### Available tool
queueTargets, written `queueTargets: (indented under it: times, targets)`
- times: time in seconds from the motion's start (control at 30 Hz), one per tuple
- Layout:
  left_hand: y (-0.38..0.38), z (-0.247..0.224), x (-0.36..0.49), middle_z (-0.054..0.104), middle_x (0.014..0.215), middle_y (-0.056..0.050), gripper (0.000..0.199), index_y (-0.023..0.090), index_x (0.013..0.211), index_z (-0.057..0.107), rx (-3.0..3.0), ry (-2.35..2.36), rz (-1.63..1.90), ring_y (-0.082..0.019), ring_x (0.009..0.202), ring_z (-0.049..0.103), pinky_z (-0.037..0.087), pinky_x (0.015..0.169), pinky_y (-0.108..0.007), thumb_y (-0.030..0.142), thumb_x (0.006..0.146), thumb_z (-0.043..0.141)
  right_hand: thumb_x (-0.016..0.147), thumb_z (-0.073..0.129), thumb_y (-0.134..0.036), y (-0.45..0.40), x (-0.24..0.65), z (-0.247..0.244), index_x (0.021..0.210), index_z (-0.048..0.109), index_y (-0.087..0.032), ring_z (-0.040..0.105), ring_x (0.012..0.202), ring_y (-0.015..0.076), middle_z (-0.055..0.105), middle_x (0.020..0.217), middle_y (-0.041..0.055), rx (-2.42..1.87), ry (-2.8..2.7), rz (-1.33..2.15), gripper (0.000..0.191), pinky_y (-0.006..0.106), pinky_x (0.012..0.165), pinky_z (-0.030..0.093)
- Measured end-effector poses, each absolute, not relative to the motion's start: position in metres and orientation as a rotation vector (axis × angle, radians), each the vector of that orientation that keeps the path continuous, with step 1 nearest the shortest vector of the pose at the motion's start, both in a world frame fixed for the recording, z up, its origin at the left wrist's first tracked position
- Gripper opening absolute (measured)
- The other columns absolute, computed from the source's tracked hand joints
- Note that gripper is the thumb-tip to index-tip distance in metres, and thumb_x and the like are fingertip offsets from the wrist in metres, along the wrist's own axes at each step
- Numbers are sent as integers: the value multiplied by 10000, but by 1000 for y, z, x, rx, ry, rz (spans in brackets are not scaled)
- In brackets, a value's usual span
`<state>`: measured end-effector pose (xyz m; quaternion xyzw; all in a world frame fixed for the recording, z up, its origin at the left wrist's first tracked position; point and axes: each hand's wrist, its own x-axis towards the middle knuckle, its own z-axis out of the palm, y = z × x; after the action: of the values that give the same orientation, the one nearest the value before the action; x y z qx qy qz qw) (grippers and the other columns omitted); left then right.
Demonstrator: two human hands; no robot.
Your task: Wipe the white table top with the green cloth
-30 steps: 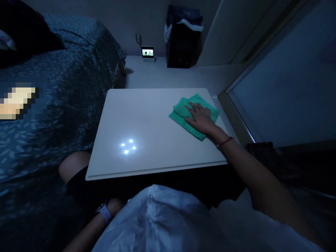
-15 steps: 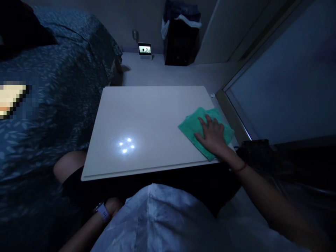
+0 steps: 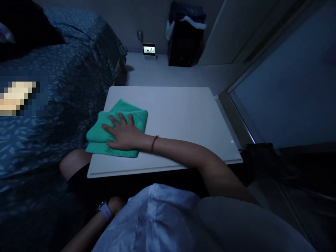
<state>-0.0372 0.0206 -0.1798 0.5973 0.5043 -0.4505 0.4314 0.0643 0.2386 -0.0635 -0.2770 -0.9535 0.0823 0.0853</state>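
Cloth (image 3: pixel 117 131) lies under my flat right hand (image 3: pixel 123 134) at the desk's (image 3: pixel 183 115) near left, long side running left-right.

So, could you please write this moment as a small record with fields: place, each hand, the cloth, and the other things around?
place: dim room, low white table beside a bed with a blue patterned cover
right hand: flat on the green cloth, fingers spread, arm crossing the table
green cloth: folded, on the near left part of the table, overhanging its left edge
left hand: low by the lap, below the table edge, mostly hidden, watch on the wrist
background: small lit screen on the floor, dark bin beside it
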Motion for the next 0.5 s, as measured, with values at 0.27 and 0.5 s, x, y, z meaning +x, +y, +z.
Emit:
queueTargets:
  times: [0.27, 0.5]
  targets:
    - [29, -146, -26, 566, 1269, -233, 370, -74, 1248, 625, 1535, 1184, -1212, -271, 1221, 563, 402, 1023, -276, 65, 989, 400, 869, 352, -643, 175, 34, -41, 1522, 369, -386, 278, 1459, 373, 353, 1600, -51, -220, -3123, -90, 702, 626, 1071, 299]
    - [20, -170, -37, 568, 1285, -211, 365, -42, 1253, 636, 1567, 1188, -1235, -270, 1234, 555, 398, 1028, -274, 80, 982, 425, 898, 459, -522, 177, 102, -43, 1554, 292, -400, 202, 1502, 375, 211, 1657, -31, -178, -3111, -6, 688, 617, 1079, 330]
